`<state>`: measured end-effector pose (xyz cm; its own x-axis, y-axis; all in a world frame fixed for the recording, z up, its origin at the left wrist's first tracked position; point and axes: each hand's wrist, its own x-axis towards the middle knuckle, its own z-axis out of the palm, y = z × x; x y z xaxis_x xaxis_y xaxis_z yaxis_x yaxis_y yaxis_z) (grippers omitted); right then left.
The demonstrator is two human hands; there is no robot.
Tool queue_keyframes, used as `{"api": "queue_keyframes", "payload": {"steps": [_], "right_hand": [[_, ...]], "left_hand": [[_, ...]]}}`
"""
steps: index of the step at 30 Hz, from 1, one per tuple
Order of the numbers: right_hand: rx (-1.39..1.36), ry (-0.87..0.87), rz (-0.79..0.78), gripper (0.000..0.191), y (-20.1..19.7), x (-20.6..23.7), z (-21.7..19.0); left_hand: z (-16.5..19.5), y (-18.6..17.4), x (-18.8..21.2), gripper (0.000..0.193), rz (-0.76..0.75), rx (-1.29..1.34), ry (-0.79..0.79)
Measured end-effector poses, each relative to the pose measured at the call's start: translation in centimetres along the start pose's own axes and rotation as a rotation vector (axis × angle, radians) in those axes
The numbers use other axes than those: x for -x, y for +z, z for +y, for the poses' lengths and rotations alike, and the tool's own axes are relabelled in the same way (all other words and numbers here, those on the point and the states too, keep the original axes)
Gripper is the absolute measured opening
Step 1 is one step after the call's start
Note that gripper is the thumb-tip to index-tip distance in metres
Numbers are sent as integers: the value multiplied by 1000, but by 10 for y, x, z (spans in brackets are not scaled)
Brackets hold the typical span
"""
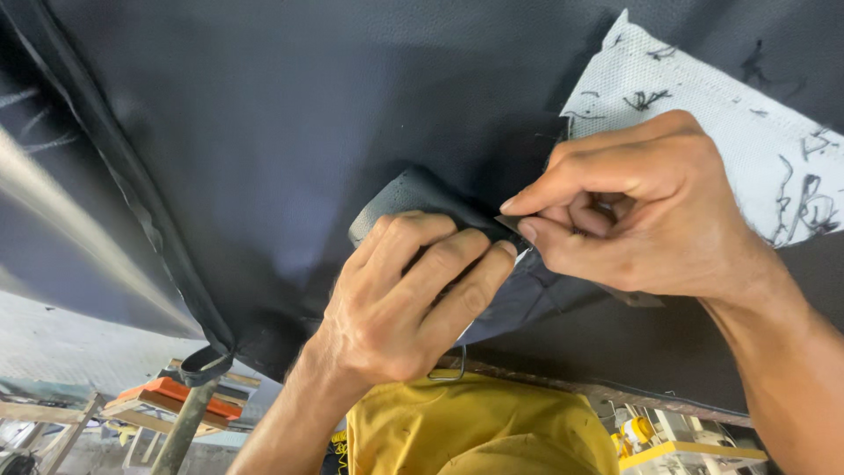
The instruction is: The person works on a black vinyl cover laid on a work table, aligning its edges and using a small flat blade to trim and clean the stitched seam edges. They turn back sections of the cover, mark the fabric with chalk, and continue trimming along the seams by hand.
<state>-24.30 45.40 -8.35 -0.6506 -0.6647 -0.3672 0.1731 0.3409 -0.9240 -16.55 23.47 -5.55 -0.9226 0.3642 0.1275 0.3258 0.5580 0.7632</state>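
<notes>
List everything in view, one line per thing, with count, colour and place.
Textured sheet: one, black, spread across most of the view.
Folded flap: one, dark grey, centre, pinched by both hands.
Mesh backing: one, white with black scribbles, upper right.
Metal clip: one, grey, below the sheet's lower edge.
Block: one, orange, lower left.
Garment: one, yellow, bottom centre.
Left hand: one, gripping the flap.
Right hand: one, pinching the flap's edge.
</notes>
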Motion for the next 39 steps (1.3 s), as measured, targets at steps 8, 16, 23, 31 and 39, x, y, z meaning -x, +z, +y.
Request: {"api": "queue_keyframes", "payload": {"steps": [8, 16, 23, 31, 39], "right_hand": [[76, 1, 25, 20, 7, -2, -4], [-40, -14, 23, 22, 4, -2, -3], [15, 2, 23, 24, 10, -1, -6], [8, 54, 109, 19, 0, 0, -6], [-723, 29, 275, 14, -21, 52, -21]], "left_hand": [[0, 0, 10, 30, 1, 29, -18], [4, -5, 11, 28, 21, 0, -39], [3, -5, 11, 31, 27, 6, -21], [13, -12, 24, 32, 25, -46, -84], [51, -3, 14, 35, -8, -318, -199]]}}
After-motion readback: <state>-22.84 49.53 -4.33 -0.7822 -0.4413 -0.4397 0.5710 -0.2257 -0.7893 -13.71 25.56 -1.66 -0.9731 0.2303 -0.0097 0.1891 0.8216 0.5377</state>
